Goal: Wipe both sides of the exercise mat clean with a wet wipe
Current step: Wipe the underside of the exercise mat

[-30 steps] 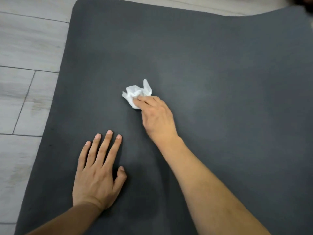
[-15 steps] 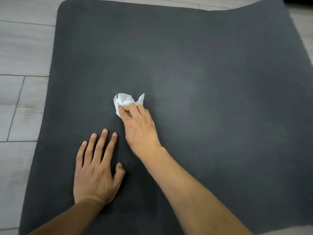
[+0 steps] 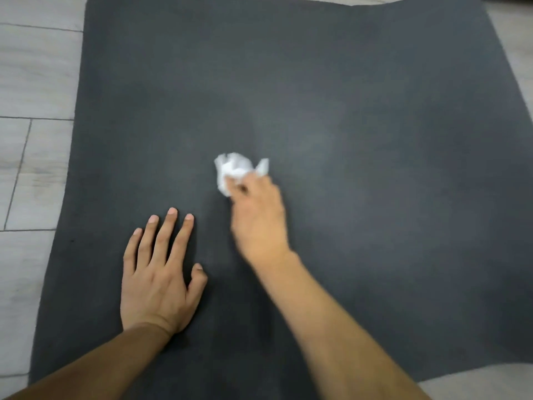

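Observation:
A dark grey exercise mat [image 3: 360, 140] lies flat on the floor and fills most of the view. My right hand [image 3: 259, 217] grips a crumpled white wet wipe [image 3: 235, 170] and holds it down on the mat near the middle. The hand and wipe are blurred. My left hand [image 3: 161, 272] rests flat on the mat to the lower left of the wipe, fingers straight and spread.
Pale wood-look floor planks [image 3: 31, 157] run along the mat's left edge and show at the top and bottom right corners. The mat's right edge bends in a wavy line.
My right hand has slid the wipe toward me and then slightly to the right across the mat. The left hand has stayed pressed in place. The view has shifted.

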Motion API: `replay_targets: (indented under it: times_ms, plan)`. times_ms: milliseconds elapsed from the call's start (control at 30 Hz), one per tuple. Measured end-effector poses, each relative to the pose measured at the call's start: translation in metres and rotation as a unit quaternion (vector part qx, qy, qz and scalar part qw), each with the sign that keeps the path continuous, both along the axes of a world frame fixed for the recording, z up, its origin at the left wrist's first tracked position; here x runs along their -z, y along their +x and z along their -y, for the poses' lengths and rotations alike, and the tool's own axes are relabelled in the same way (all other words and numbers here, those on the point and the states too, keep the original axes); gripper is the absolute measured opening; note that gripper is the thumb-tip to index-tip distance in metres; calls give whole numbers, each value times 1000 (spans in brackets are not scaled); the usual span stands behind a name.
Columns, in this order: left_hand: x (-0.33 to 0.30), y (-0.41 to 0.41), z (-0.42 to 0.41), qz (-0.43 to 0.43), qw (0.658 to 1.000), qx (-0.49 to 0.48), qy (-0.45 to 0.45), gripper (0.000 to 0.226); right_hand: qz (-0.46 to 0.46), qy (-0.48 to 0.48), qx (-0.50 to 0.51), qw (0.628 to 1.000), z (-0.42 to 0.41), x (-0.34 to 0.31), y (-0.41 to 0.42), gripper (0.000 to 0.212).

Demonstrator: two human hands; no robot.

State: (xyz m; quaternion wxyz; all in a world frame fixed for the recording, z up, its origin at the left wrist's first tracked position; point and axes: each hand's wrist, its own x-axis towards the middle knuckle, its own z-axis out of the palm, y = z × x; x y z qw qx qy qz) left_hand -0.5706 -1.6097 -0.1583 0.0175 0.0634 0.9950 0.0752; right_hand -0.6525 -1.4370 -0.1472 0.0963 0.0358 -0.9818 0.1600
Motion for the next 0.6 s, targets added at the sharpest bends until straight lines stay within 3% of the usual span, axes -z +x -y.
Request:
replay_targets:
  times_ms: [67,133,267,333,400,500,600]
  plan:
    - [1,1,0,-3,1000,0,2,73,-9,23,-84,996,15,0,10,43]
    - [1,1,1,-6,1000,-4,4,73,-40,53,-105,992,-24,6,0,41]
    - [0,2,0,-12,1000,-9,14,73,-21,162,125,979,-156,7,-3,39]
    - [1,2,-1,-15,1000,-8,15,72,3,148,233,961,-180,-1,0,38]
    - [1,1,-1,-12,1000,-10,17,73,8,100,283,954,-150,0,-5,41]
    - [1,2,-1,-8,1000,-15,17,73,12,19,140,990,-56,5,7,50]
    - [1,2,-1,-8,1000,-12,15,74,31,26,-59,997,11,0,40,44]
